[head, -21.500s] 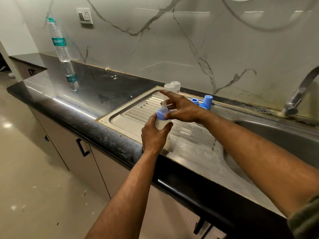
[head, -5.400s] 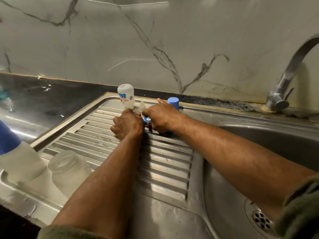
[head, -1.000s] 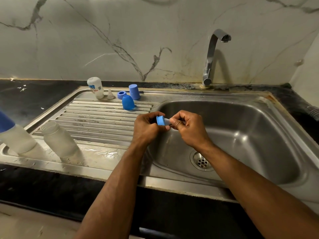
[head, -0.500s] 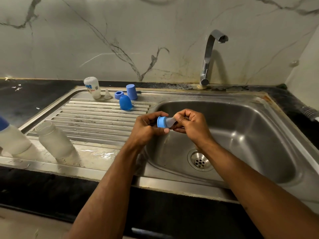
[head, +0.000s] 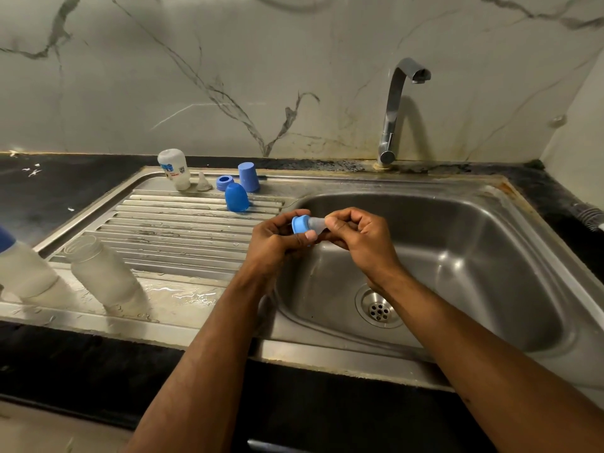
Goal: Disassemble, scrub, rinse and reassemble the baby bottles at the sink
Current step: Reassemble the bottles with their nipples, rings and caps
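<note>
Left hand grip: the left hand (head: 277, 238), centre of the frame, pinches the blue ring (head: 300, 223) between thumb and fingers.
Right hand grip: the right hand (head: 359, 237) has its fingertips pressed together on the clear teat (head: 316, 223), which sticks out of the ring toward it.
Where the piece is: held in the air over the left edge of the sink (head: 490, 223), above the basin.
Step, as I judge it: pulling the teat out of the ring, part of taking things apart.
Risk, drop: the teat looks soft and may be wet; if it pops free suddenly it could fall into the basin near the drain (head: 379, 309).
Risk, tear: a hard tug by the tip could stretch or split the teat.
Risk, knock: the left elbow passes near the open bottle (head: 101, 273) at lower left; a swing could tip it.
Count, bottles: three bodies, namely one open, one capped bottle (head: 23, 269) at the left edge, one upturned bottle (head: 175, 168) at the back.
Count, blue caps: two (head: 236, 197) (head: 248, 176).
Count, rings: two, one held, one loose ring (head: 224, 182).
Count, teats: two, one held, one loose teat (head: 203, 182).
Count, taps: one tap (head: 397, 106), no water seen running.
</note>
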